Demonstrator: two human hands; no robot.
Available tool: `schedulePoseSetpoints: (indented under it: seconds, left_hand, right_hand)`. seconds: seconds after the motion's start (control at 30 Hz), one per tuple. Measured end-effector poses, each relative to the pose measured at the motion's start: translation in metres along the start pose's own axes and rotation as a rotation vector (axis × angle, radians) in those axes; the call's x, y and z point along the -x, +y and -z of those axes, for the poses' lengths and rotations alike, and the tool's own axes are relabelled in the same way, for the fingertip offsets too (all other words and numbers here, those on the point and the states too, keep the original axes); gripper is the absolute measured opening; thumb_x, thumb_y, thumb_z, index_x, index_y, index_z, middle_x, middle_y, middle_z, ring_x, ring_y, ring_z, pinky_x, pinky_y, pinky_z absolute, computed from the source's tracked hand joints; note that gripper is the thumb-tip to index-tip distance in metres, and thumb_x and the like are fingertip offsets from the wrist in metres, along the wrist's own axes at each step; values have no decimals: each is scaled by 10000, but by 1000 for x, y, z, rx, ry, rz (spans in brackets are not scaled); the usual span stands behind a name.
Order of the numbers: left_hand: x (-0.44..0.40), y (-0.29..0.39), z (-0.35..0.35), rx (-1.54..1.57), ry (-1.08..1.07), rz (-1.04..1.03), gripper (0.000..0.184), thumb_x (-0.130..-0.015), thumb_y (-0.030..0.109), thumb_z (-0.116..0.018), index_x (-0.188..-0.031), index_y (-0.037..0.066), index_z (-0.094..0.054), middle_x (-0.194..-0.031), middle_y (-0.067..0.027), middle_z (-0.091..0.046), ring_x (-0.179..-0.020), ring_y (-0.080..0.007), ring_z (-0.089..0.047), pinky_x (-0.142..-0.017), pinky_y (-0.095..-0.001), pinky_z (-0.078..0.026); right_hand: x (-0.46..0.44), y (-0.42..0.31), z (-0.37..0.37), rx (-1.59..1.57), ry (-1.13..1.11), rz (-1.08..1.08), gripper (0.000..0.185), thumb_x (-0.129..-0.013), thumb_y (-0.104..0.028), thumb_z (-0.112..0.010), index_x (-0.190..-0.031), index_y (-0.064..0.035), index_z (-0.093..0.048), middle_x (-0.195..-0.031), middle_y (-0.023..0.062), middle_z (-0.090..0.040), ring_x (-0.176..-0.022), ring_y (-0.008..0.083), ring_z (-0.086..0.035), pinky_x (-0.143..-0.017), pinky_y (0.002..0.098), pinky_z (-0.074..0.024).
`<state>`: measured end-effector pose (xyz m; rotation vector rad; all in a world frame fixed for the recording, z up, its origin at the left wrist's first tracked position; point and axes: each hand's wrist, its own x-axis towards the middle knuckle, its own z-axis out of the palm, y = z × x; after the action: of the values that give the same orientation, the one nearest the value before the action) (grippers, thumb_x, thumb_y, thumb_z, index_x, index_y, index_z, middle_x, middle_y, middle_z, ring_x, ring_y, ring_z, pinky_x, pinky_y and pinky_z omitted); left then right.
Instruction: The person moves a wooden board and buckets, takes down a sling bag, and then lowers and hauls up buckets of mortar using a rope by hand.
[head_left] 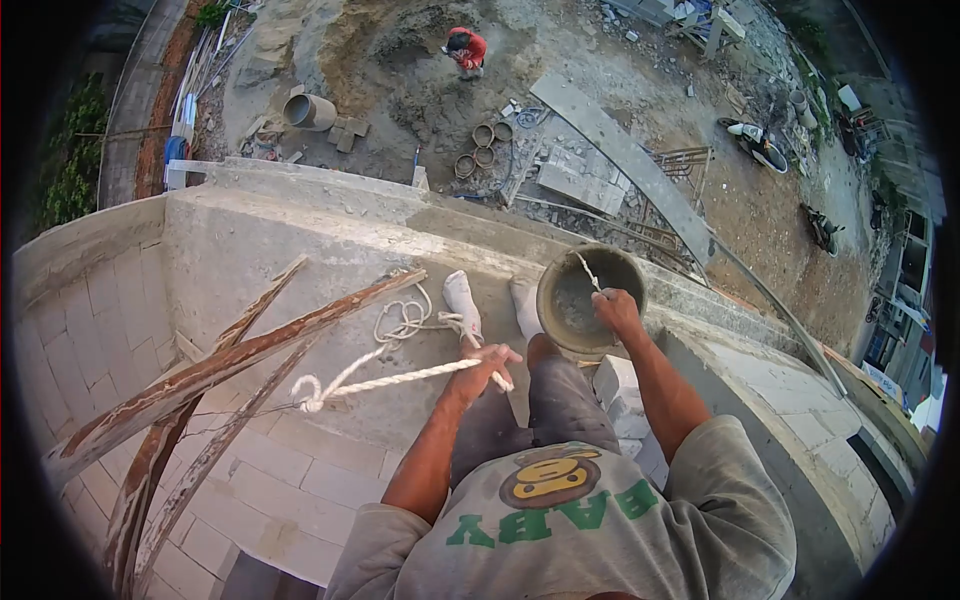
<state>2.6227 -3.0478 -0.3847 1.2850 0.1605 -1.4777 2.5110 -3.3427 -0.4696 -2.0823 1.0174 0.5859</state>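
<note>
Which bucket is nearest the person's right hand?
The big grey bucket, right beside the right hand; the other buckets are clustered on the ground below.

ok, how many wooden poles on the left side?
3: the thick pole lying uppermost, the second pole crossing behind it, and the thin pole right of the second's lower part. Others could be hidden underneath.

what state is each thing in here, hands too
Left hand: loosely closed around the rope
Right hand: closed on the handle
Rope: looped, partly slack
Bucket: open-topped, grey residue inside
Poles: slanted, crossing, surfaces worn
Drum: on its side
White motorbike: riderless
</note>
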Motion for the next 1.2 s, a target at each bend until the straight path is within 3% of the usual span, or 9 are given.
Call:
schedulePoseSetpoints:
  seconds: [0.1,0.23,0.37,0.67,0.87,1.03,1.1,1.2]
  left_hand:
    - [-22,-40,1,-78,80,-157,418,-870,396,-521,-1001,10,-612,-749,-28,-581,-791,-113,-534,-753,-265,-405]
    - [-23,-68,15,37,217,-50,357,-848,349,-573,-972,19,-628,-871,-7,-594,-843,-108,-521,-767,-263,-407]
    - [-20,-57,9,-86,334,-49,408,-835,356,-590,-1067,20,-585,-957,-44,-599,-903,-115,-519,-818,-271,-406]
    - [-39,-108,-18,-107,309,17,408,-850,370,-560,-1105,52,-581,-966,-42,-607,-930,-118,-538,-835,-274,-414]
    - [-41,-113,4,-103,379,-18,374,-877,356,-522,-1071,47,-602,-968,-59,-615,-941,-126,-542,-848,-287,-410]
    - [-31,-109,29,-25,478,-22,366,-888,351,-516,-1029,29,-616,-924,-43,-628,-865,-101,-556,-777,-251,-436]
    - [-32,-120,37,85,472,-6,385,-894,357,-505,-1039,14,-602,-938,-58,-629,-885,-107,-567,-782,-258,-448]
    - [-30,-102,39,243,380,-12,425,-903,381,-479,-1080,3,-558,-1002,-98,-612,-971,-166,-571,-825,-309,-464]
  right_hand:
    - [-15,14,3,28,9,1,351,-790,-339,-501,-786,-13,-631,-691,158,-623,-706,310,-618,-681,389,-462]
    - [-48,10,7,-40,-19,-4,365,-784,-321,-519,-906,9,-619,-888,263,-597,-888,410,-573,-783,430,-445]
    - [-100,-3,3,-180,-6,102,366,-785,-317,-504,-918,3,-622,-922,237,-609,-900,390,-578,-798,404,-446]
    - [-184,-165,5,-146,61,393,346,-751,-289,-493,-903,-25,-656,-874,201,-635,-867,358,-603,-798,382,-455]
    - [-244,-260,-16,-291,18,395,331,-709,-271,-494,-855,-36,-674,-806,172,-648,-811,335,-619,-775,382,-463]
    - [-291,-335,-39,-304,3,535,471,-741,-363,-537,-1051,-14,-601,-972,199,-623,-939,318,-590,-832,348,-439]
    - [-297,-346,-55,-377,21,663,630,-772,-440,-544,-1191,29,-496,-1171,216,-543,-1109,313,-510,-929,313,-385]
    - [-264,-336,-66,-392,-146,685,620,-795,-414,-528,-1211,42,-474,-1222,214,-509,-1157,309,-476,-968,312,-356]
